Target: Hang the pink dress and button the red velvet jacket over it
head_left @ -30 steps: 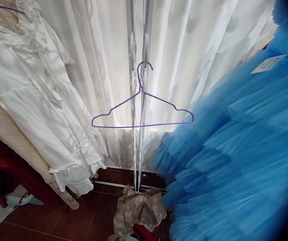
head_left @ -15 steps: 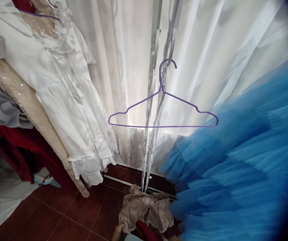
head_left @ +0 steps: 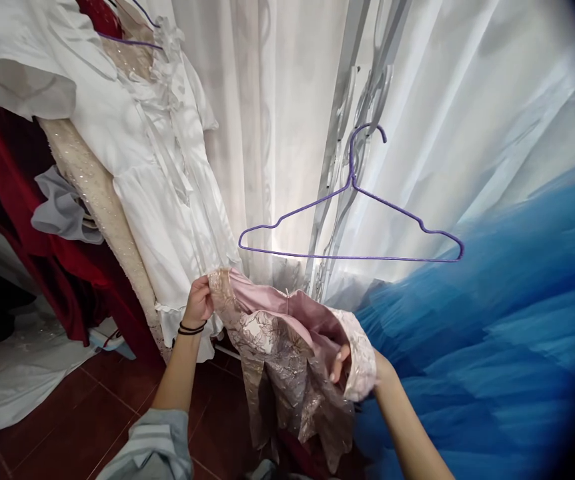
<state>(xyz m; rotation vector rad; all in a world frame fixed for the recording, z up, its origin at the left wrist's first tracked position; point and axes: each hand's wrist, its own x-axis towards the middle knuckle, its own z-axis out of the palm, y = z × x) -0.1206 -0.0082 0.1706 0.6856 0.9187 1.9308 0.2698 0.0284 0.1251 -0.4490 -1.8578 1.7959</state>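
A pink-and-gold brocade dress [head_left: 287,353] with a smooth pink lining hangs spread between my two hands, below the hanger. My left hand [head_left: 199,303], black bands at its wrist, is closed on the upper edge at the dress's left side. On the other side, my right hand [head_left: 340,363] is partly hidden by a wide shoulder band; its curled fingertips show inside against the lining, and it holds that side up. An empty purple wire hanger [head_left: 350,257] hangs by its hook from the grey metal stand [head_left: 335,167], just above the dress.
On the left hang a white ruffled dress [head_left: 142,187], a beige sequined garment [head_left: 100,193] and dark red garments [head_left: 62,280]. Blue layered tulle [head_left: 507,333] fills the right. White curtains [head_left: 267,133] hang behind. Below is a dark red tiled floor [head_left: 102,407].
The brocade dress has come up from low near the floor, and its pink lining now shows. Both my hands have risen with it. The view has shifted slightly left.
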